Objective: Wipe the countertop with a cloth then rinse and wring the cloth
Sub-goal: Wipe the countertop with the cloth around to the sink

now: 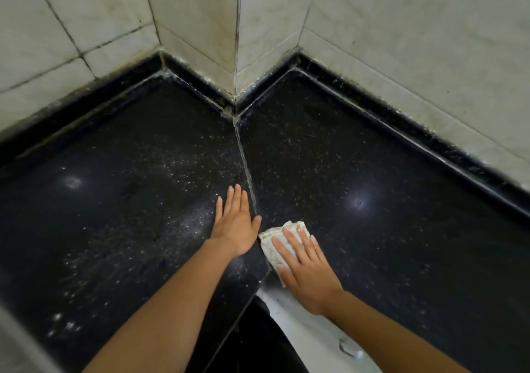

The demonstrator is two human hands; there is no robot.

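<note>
A black speckled countertop (372,200) fills an L-shaped corner, with a grout seam running from the wall corner toward me. A folded whitish cloth (271,243) lies just right of that seam near the front edge. My right hand (307,269) lies flat on the cloth with straight, spread fingers pressing it onto the counter. My left hand (236,226) rests palm down on the bare counter just left of the seam, fingers straight and together, its thumb close to the cloth's corner.
Pale tiled walls (401,42) with dirty grout rise behind a low black upstand (401,134) along the counter's back edge. White specks and smears cover the left slab (114,215). The counter's inner front corner (261,286) sits below my hands.
</note>
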